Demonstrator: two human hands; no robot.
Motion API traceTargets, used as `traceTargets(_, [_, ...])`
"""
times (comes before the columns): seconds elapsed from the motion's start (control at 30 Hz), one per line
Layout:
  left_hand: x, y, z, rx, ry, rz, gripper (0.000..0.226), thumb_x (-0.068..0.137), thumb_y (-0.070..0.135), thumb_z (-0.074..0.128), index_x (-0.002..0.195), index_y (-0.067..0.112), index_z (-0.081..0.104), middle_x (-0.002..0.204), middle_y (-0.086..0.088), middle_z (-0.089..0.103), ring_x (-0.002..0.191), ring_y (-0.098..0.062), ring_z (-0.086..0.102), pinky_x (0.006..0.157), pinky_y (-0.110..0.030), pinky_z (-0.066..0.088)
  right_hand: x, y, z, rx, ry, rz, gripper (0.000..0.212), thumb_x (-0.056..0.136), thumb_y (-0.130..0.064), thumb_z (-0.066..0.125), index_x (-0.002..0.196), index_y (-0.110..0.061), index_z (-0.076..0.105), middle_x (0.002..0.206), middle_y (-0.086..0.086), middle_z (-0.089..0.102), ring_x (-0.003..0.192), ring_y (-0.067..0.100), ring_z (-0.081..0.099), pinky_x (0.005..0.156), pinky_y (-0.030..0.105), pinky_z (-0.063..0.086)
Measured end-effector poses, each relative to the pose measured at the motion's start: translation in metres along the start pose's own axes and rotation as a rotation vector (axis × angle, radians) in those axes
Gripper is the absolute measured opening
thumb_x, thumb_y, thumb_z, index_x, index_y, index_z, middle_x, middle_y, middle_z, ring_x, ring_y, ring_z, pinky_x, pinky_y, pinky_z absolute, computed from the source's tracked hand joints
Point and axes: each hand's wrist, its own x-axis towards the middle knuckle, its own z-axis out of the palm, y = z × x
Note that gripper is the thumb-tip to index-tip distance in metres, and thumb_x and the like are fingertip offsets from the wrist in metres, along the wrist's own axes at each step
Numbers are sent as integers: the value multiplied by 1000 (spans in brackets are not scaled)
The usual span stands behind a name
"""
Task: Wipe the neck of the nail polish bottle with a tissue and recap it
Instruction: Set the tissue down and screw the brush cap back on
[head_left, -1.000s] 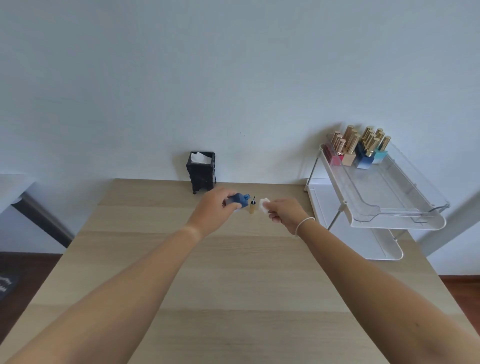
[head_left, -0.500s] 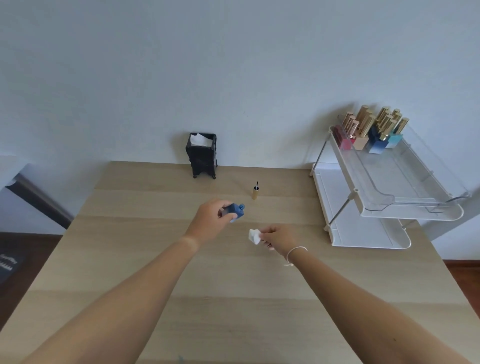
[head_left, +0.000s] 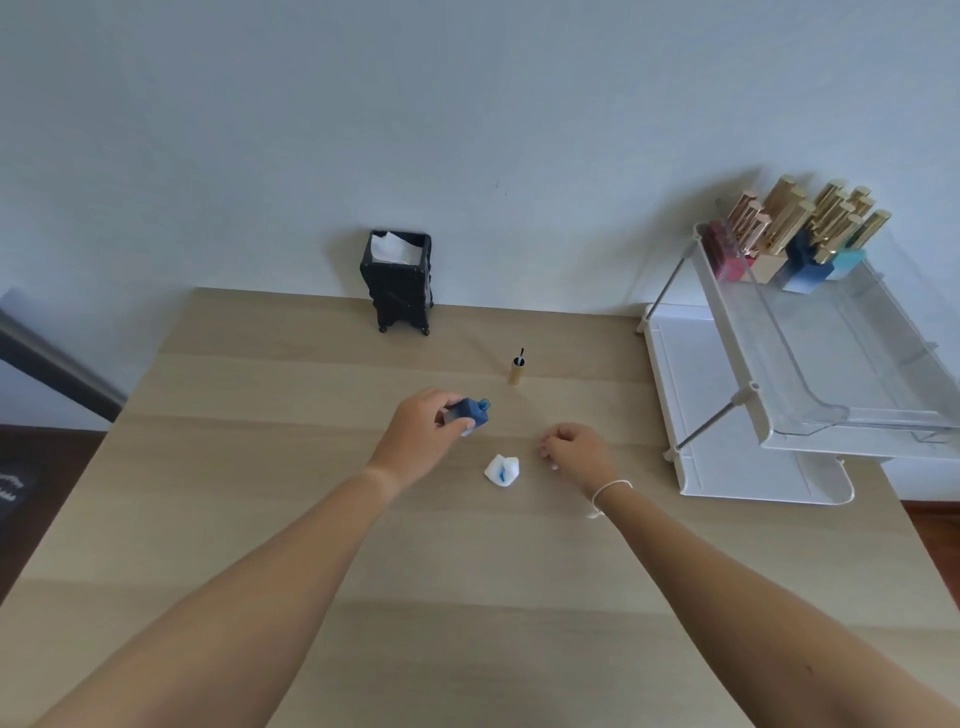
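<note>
The left hand (head_left: 423, 434) covers the base of the blue bottle (head_left: 471, 411), and the right hand (head_left: 576, 451) curls its fingertips out of sight.

Both bare forearms reach out across the front. The left hand (head_left: 423, 439) is clenched around something, tilted right; the right hand (head_left: 574, 451) hangs loosely curled, empty, knuckles up.

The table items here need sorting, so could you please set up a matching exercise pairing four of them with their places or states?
Things:
1. bottle
2. tissue
3. cap
4. tissue holder

Places or states:
A. standing alone, brush pointing up
B. at the table's far edge by the wall
C. held tilted in the left hand
D. lying on the table, stained blue

Pairs: 1-C, 2-D, 3-A, 4-B
</note>
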Motion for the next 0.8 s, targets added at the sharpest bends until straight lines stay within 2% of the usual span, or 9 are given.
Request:
traceTargets(0.07, [6,-1,3,-9,1,-11,26,82,16,64,107,11,64,100,-2,61,92,-19,59,83,-30,48,11,-8,-4,8,52,-34,22,77,-5,48,69,-19,63,71,2,60,72,20,51,68,27,43])
traceTargets(0.13, [12,-2,5,-8,-1,-17,28,82,16,63,110,10,63,101,-1,60,93,-18,59,83,-28,48,23,-16,-5,-2,80,-79,20,80,-7,50,86,-15,67,76,-2,58,72,16,52,64,21,42])
traceTargets(0.23, [19,-5,7,-5,1,-18,29,82,16,64,110,8,63,101,-2,60,92,-20,59,84,-29,48,38,-26,-1,-22,109,-127,25,82,-13,55,106,-13,62,78,-5,54,65,6,48,55,8,38])
traceTargets(0.4, [27,-10,11,-12,2,-35,28,82,16,64,110,9,63,99,0,59,91,-19,60,82,-28,48,59,-31,13,-46,106,-146,48,78,-29,67,123,-18,51,98,0,53,89,12,51,77,22,39])
traceTargets(0.53, [32,-13,12,-11,-6,-43,29,83,17,64,111,11,62,103,-1,60,92,-16,59,81,-25,47,70,-33,23,-93,140,-173,47,78,-33,67,122,-21,53,98,-1,53,84,11,50,72,23,37])
traceTargets(0.7, [37,-15,15,-6,-13,-45,31,83,18,64,114,12,62,106,-2,61,94,-16,58,82,-26,48,78,-37,27,-75,179,-198,30,82,-27,64,110,-18,61,99,6,56,83,14,50,77,30,45])
traceTargets(0.8, [36,-15,16,-1,-14,-43,32,83,18,64,114,12,61,107,-3,62,94,-16,58,82,-25,48,77,-34,26,-66,178,-196,24,82,-25,63,103,-15,63,102,8,57,85,15,51,77,29,43])
